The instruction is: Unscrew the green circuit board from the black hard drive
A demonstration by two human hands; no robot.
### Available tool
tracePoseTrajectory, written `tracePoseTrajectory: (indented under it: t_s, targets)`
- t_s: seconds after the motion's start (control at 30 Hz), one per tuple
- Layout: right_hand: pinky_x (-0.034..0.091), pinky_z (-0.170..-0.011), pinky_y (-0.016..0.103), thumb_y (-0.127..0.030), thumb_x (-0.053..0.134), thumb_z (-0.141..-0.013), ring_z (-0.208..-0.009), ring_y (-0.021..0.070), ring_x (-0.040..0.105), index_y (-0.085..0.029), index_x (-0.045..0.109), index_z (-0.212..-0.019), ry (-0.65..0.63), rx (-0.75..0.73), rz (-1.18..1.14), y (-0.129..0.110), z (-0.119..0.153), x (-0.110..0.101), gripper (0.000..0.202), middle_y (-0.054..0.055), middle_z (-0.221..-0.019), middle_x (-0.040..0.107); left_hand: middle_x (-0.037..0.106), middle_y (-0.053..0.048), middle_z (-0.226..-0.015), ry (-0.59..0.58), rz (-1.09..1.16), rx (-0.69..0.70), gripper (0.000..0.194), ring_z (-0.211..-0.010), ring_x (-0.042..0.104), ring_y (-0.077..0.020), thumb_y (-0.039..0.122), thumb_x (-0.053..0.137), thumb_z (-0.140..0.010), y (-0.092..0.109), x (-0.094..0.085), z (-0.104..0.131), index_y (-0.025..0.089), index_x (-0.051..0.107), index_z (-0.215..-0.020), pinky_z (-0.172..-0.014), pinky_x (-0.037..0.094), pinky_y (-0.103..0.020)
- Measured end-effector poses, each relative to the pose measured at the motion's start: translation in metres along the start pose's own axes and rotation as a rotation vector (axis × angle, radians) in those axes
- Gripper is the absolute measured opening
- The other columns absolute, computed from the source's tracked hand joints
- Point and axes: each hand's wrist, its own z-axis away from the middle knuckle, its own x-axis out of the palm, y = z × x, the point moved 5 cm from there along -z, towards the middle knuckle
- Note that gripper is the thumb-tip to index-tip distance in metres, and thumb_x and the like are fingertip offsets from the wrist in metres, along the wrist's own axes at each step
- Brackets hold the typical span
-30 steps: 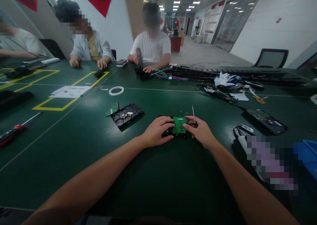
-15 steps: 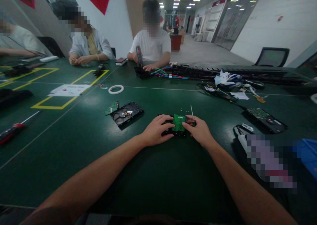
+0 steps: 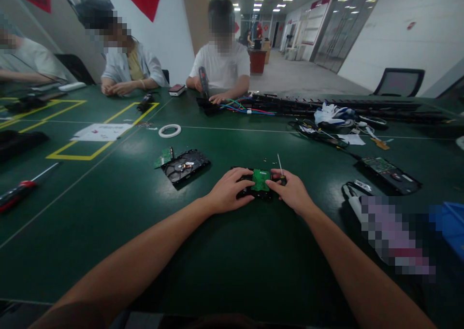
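A black hard drive [image 3: 248, 191] with a green circuit board [image 3: 260, 180] on its right part lies on the green table between my hands. My left hand [image 3: 232, 190] grips the drive's left side, fingers across its top edge and thumb at the near edge. At the right end, my right hand [image 3: 289, 189] holds a small screwdriver [image 3: 280, 166] with its thin shaft pointing up and away, while the thumb touches the green board. Tiny screws [image 3: 270, 161] lie just beyond the drive.
An opened drive [image 3: 185, 166] lies left of my hands, near a white tape ring [image 3: 169, 131]. Another drive [image 3: 391, 174] and a blue bin [image 3: 449, 225] are at right. A red-black screwdriver [image 3: 21, 192] lies far left. Across the table, a person [image 3: 226, 68] holds a power tool.
The green board has shifted slightly down and left under my right thumb. The small screwdriver in my right hand has tilted a little. My left hand stays in place.
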Motion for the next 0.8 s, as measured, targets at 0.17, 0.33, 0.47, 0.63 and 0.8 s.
tracePoseTrajectory:
  t_s: [0.17,0.33,0.47,0.63,0.8]
  targets:
    - [0.054,-0.049,0.029,-0.049,0.078,-0.085,-0.082,0.0208,0.068,-0.021,0.062,-0.141,-0.014,0.019,0.028,-0.001,-0.001,0.001,0.065,0.015,-0.127,0.066,0.056,-0.015,-0.146,-0.007,0.007,-0.006,0.039,-0.138,0.052,-0.0343,0.035,0.074,-0.094,0.001,-0.001,0.000,0.022,0.065,-0.129,-0.111,0.048,-0.061]
    - [0.051,-0.050,0.029,-0.047,0.084,-0.080,-0.075,0.0185,0.066,-0.022,0.065,-0.130,-0.010,0.023,0.025,0.000,-0.003,0.001,0.059,0.011,-0.111,0.070,0.057,-0.015,-0.145,-0.010,-0.001,0.005,0.036,-0.138,0.053,-0.0331,0.036,0.072,-0.095,0.000,-0.001,0.000,0.021,0.066,-0.127,-0.113,0.047,-0.059]
    - [0.047,-0.046,0.026,-0.042,0.085,-0.078,-0.067,0.0151,0.063,-0.024,0.058,-0.123,0.009,0.036,-0.138,-0.004,0.000,-0.003,0.055,0.005,-0.104,0.069,0.057,-0.015,-0.145,-0.011,0.012,-0.011,0.047,-0.138,0.053,-0.0331,0.038,0.072,-0.094,0.000,0.000,0.000,0.023,0.060,-0.138,-0.113,0.047,-0.059]
    - [0.037,-0.044,0.024,-0.038,0.083,-0.081,-0.053,0.0095,0.053,-0.023,0.062,-0.118,-0.077,-0.003,-0.414,-0.018,0.008,-0.008,0.045,-0.002,-0.077,0.065,0.059,-0.014,-0.142,0.050,0.069,-0.120,0.060,-0.133,0.056,-0.0317,0.044,0.069,-0.096,-0.002,-0.006,-0.001,0.024,0.048,-0.149,-0.112,0.048,-0.056]
    - [0.039,-0.042,0.024,-0.037,0.085,-0.078,-0.057,0.0078,0.056,-0.023,0.073,-0.099,-0.056,-0.211,-0.406,-0.034,0.015,-0.014,0.028,0.010,-0.122,0.072,0.061,-0.013,-0.137,0.103,0.121,-0.251,0.066,-0.127,0.060,-0.0301,0.048,0.069,-0.096,-0.007,-0.011,0.001,0.024,0.044,-0.152,-0.108,0.051,-0.052]
